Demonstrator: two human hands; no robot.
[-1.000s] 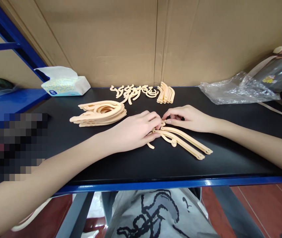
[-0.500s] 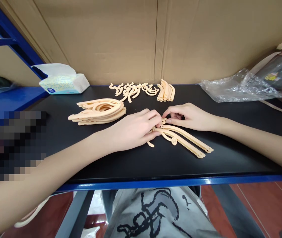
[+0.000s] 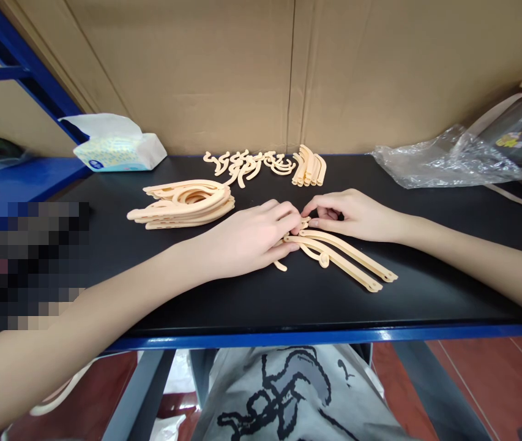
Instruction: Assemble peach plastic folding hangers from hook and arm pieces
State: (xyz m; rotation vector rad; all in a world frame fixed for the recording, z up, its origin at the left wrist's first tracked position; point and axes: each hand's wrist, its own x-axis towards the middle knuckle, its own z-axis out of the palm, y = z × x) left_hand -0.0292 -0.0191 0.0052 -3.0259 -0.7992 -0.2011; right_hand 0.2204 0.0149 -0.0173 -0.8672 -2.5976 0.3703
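Note:
My left hand (image 3: 254,239) is closed on a group of cream plastic pieces at the middle of the black table, its fingers covering their joined ends. Two long curved strips (image 3: 341,263) extend from there toward the lower right, with a small hooked piece (image 3: 324,260) beside them. Just right of the left fingertips, my right hand (image 3: 341,214) pinches the small end of a cream piece between thumb and forefinger. What exactly lies between the hands is partly hidden.
Stacked cream frames (image 3: 182,208) lie left of my hands. Small curved pieces (image 3: 242,165) and a bundle of short strips (image 3: 309,166) sit along the back. A tissue pack (image 3: 118,152) stands back left, a clear plastic bag (image 3: 430,162) back right.
The view has shifted very slightly. Both hands keep almost the same position and hold on the cream pieces.

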